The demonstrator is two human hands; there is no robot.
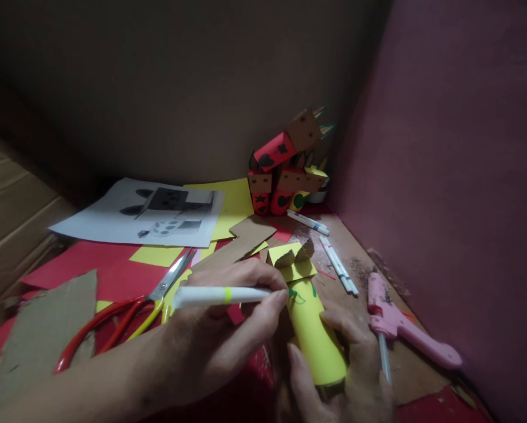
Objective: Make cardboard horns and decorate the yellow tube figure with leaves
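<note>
My left hand [232,317] is closed around a white marker [245,295] with a yellow-green band, its tip end at the upper part of a yellow paper tube [318,338]. Green marks show on the tube near that end. At the tube's top sits a yellow square piece [302,269] with two brown cardboard ears. My right hand [351,358] grips the lower part of the tube, thumb on one side and fingers on the other.
Red-handled scissors [128,311] and a printed sheet [175,214] lie left. Red and brown paper figures [278,155] stand at the back. White markers [338,264] and a pink glue gun [399,329] lie right, beside the wall. Cardboard [47,329] is at left.
</note>
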